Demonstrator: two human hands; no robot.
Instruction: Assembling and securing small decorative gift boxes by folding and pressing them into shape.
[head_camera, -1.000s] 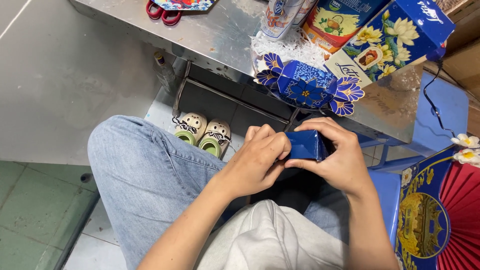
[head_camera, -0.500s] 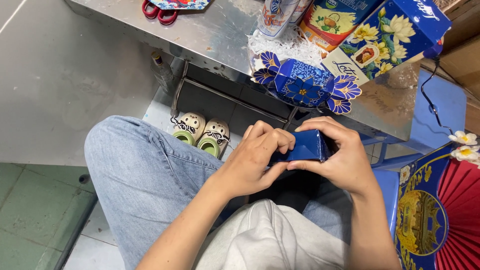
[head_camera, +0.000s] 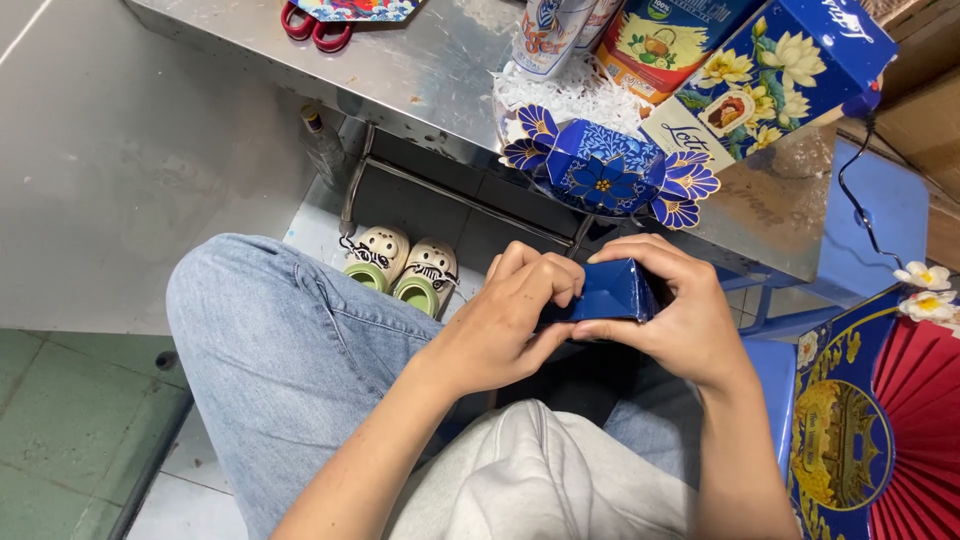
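Observation:
Both of my hands hold a small dark blue paper box (head_camera: 610, 290) over my lap. My left hand (head_camera: 510, 320) pinches its left side with the fingers bent over the flap. My right hand (head_camera: 675, 310) wraps around its right side and top. A finished blue candy-shaped box with flower-patterned ends (head_camera: 605, 170) lies at the near edge of the metal table (head_camera: 400, 80), just above my hands.
On the table stand a blue flowered carton (head_camera: 780, 70), an orange carton (head_camera: 660, 40), a can (head_camera: 545, 35) in white paper shreds, and red-handled scissors (head_camera: 315, 25). A blue plastic stool (head_camera: 880, 220), red fan panel (head_camera: 910, 420) and small shoes (head_camera: 400, 265) surround my legs.
My hands have kept their grip on the blue box and shifted only slightly; the fingers of my left hand have pressed further onto its left flap.

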